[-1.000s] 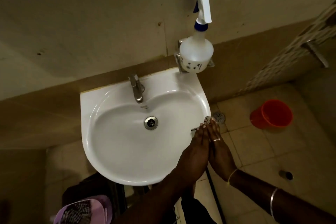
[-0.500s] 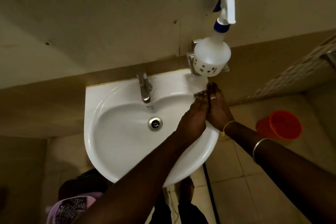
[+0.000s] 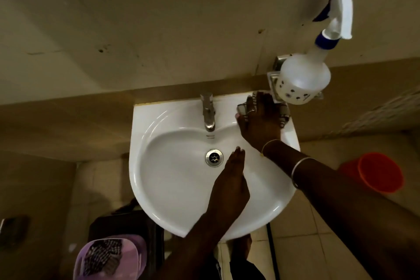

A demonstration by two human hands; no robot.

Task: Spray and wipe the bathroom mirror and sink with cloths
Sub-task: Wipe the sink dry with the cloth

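**Cloth pressed to the sink's back ledge**

Fingers spread flat, the right hand point(image 3: 259, 120) presses a checked grey-and-white cloth point(image 3: 284, 116) onto the back-right ledge of the white ceramic sink point(image 3: 142, 143), likely for wiping pressure. The left hand point(image 3: 231, 180) hovers over the basin, straight-fingered and empty. A translucent white plastic spray bottle point(image 3: 303, 82) stands just beside the cloth, within reach.

Glossy white sink point(image 3: 172, 188), shiny metal tap point(image 3: 208, 113)

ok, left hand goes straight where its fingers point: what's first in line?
Probably the right hand, pressing a checked cloth on the white ceramic sink's rear ledge; the left hand may pass below it, depth unclear.
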